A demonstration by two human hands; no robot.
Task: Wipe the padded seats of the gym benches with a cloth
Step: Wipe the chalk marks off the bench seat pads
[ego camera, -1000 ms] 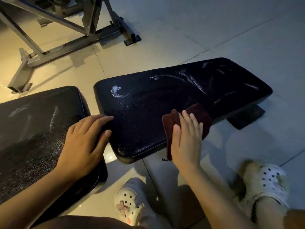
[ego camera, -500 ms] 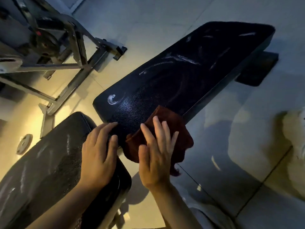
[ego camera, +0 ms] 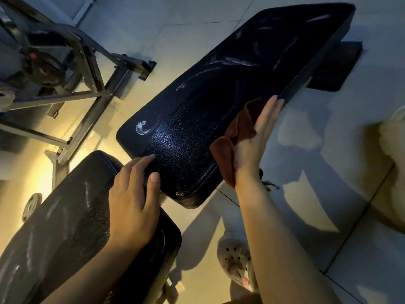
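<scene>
The right hand [ego camera: 255,139], fingers straight and pressed together, flattens a rust-brown folded cloth [ego camera: 235,137] against the long black padded bench seat's [ego camera: 197,119] right edge (streaks visible); the left hand [ego camera: 133,196] rests spread on the nearer seat [ego camera: 65,216].

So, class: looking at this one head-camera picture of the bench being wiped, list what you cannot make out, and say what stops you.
- Most of the cloth: covered by the right hand pressing it against the bench pad's side.
- The pad's underside and frame: hidden by the pad itself.
- The nearer bench: cut off by the left and bottom edges, partly under the left hand.
- The pale shape at far right: blurred, cropped.
- The weight machine: too dark.
</scene>
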